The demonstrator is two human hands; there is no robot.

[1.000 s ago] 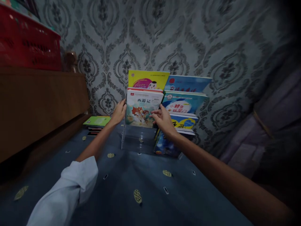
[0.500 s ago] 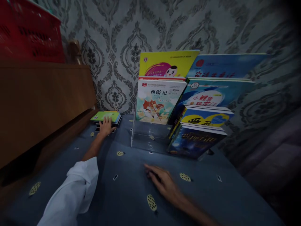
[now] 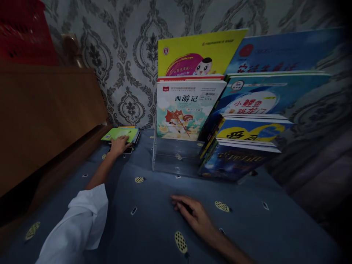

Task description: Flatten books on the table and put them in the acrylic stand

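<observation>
My left hand (image 3: 120, 144) reaches to the far left of the cloth and lies on a low stack of books, its fingers out over the green top book (image 3: 117, 132) and its thumb apart at the near side. My right hand (image 3: 194, 212) is over the cloth in the front middle, holding nothing, its index finger stretched and the others loosely bent. Behind it stands a clear acrylic book rack (image 3: 173, 161). In the rack are a white picture book (image 3: 187, 110), a yellow book (image 3: 203, 47), a teal book (image 3: 247, 99) and a dark blue book (image 3: 231, 161).
A dark blue cloth (image 3: 154, 220) with pineapple prints covers the surface. Along the left runs a brown wooden cabinet (image 3: 49, 110) with a red basket (image 3: 24, 33) on it. Patterned wallpaper (image 3: 129, 73) rises at the back. Greyish fabric (image 3: 316, 165) hangs blurred at the right.
The view has shifted, so the rack and its books look larger and reach higher. My left hand stays on the stack of books. My right hand keeps nearly the same place and pose.
</observation>
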